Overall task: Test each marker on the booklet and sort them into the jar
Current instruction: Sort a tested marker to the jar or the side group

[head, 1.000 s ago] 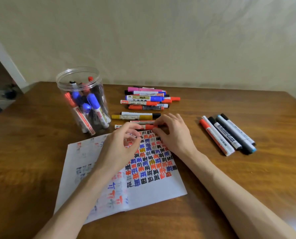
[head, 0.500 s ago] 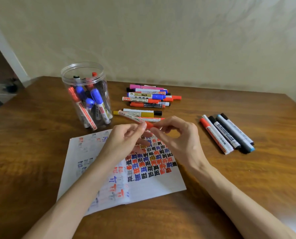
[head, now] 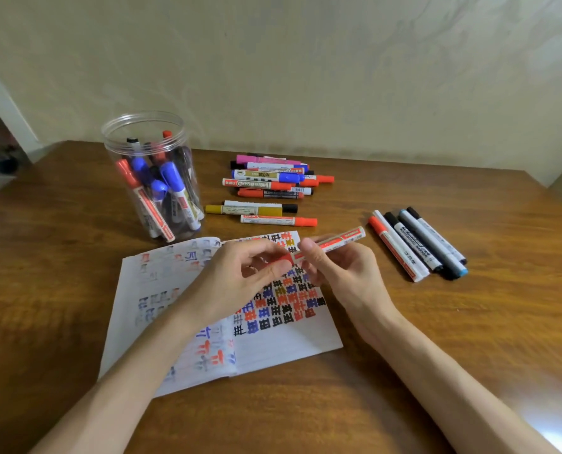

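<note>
I hold a red-and-white marker (head: 333, 241) level above the open booklet (head: 282, 342). My right hand (head: 341, 273) grips the marker's white barrel, and my left hand (head: 240, 276) pinches its red cap end. The booklet's right page carries rows of red, blue and black test marks. A clear plastic jar (head: 151, 178) with several red, blue and black markers stands upright beyond the booklet's left corner.
A heap of loose markers (head: 273, 178) lies behind the booklet, with a yellow marker (head: 246, 209) and a red one (head: 279, 220) nearer. Several more markers (head: 417, 244) lie in a row at the right. All rest on a wooden table (head: 469, 322) against a wall.
Both hands lifted the red marker off the table by the booklet's top edge. It turned round, so the cap end is now in my left hand and the barrel points right.
</note>
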A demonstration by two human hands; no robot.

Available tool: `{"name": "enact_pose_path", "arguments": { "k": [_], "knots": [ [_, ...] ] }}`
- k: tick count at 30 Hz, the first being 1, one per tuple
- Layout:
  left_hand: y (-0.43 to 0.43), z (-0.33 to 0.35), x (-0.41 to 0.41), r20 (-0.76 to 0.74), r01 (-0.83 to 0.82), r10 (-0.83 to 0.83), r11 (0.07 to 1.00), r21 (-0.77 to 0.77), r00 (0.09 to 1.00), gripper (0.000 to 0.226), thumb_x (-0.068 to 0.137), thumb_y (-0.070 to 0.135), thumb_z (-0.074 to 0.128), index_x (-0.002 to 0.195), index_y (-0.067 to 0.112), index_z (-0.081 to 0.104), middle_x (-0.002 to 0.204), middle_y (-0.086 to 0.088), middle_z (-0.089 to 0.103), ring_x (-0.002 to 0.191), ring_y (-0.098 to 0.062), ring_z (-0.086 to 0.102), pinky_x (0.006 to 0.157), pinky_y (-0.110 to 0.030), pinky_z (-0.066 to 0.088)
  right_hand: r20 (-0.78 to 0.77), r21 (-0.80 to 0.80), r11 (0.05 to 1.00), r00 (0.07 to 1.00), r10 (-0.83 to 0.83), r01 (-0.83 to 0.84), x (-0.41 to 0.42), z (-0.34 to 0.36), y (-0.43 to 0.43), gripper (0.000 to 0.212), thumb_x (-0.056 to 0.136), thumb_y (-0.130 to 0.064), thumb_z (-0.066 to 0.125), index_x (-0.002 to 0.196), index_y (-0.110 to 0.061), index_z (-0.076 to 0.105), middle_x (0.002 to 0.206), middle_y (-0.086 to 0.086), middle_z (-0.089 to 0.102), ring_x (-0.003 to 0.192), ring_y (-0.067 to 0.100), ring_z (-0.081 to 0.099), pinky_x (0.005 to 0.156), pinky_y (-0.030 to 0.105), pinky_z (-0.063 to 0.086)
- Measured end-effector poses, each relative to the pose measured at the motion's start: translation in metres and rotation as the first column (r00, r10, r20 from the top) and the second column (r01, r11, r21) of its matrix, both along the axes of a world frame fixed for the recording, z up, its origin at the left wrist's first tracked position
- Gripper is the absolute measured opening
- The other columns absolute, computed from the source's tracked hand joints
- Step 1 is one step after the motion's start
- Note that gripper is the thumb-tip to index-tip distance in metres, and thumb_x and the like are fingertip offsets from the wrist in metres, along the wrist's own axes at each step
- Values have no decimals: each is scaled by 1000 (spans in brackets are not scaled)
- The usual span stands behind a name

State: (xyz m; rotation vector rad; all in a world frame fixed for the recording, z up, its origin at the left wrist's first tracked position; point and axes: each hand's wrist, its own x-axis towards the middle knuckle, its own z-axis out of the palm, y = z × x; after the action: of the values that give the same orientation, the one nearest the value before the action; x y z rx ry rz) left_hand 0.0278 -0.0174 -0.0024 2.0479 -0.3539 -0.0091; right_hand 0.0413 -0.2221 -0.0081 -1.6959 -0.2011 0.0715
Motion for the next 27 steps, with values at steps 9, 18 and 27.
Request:
{"name": "enact_pose_path", "arguments": {
  "k": [9,18,27],
  "knots": [
    [-2,-1,1,5,32,-32,999,39,999,27,100,36,57,83,23,72,75,-5,66,68,-15,63,63,-21,52,122,-7,1000,993,-6,7,-3,1,-3,29,95,-42,70,93,-13,75,88,7,79,78,30,76,73,46,64],
    [2,3,1,-60,123,-123,992,-1,991,33,102,33,56,79,12,68,67,-2,62,62,-12,61,64,-22,53,186,15,998,981,63,-67,-3,3,-7,23,97,-29,69,92,-7,72,82,11,74,70,30,69,63,35,58],
    [-5,-4,-2,197,-37,2,984,176,980,33,88,47,65,113,28,74,91,19,74,88,2,71,76,-23,59,82,48,999,997,-12,8,-4,-4,3,28,96,-40,70,89,-13,76,83,4,78,69,20,71,64,26,55]
  ]
}}
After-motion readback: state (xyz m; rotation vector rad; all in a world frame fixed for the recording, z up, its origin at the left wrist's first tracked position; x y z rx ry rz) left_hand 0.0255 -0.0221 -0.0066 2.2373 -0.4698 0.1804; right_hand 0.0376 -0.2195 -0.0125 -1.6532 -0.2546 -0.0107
